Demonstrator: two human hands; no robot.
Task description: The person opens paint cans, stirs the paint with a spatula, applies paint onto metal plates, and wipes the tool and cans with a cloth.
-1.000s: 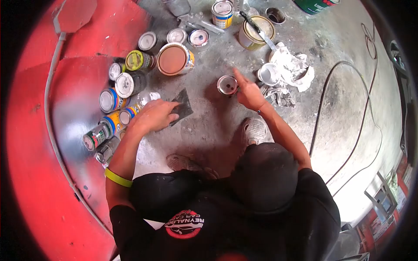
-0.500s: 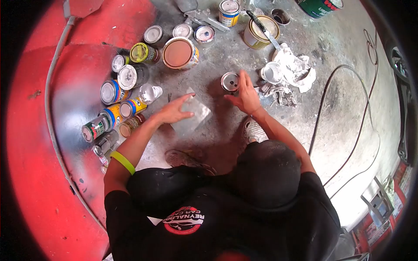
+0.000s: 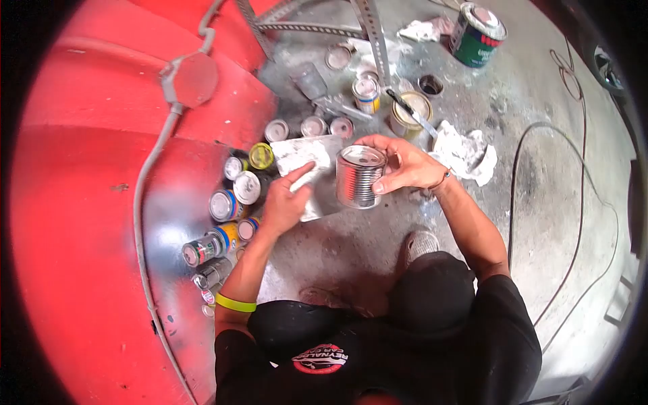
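My right hand (image 3: 410,167) is wrapped round a ribbed bare-metal can (image 3: 358,182), raised off the floor, with small dark holes in its top. Beside it, my left hand (image 3: 285,202) grips a flat, pale, smeared sheet (image 3: 297,155); its index finger lies stretched over the surface and the thumb is hard to make out. The sheet is also lifted, its right edge close to the can. Several paint cans stand left of and beyond the sheet, among them a yellow-topped can (image 3: 261,156).
A putty knife (image 3: 413,113) lies across an open tin (image 3: 401,125). Crumpled white paper (image 3: 466,152) is on the floor to the right. A large green can (image 3: 476,40) stands farther back. A black cable (image 3: 514,196) loops at right; a red panel (image 3: 88,202) rises at left.
My right hand has taken hold of the metal can and lifted it from the floor. My left hand has raised the flat sheet and brought it near the can. The view has shifted.
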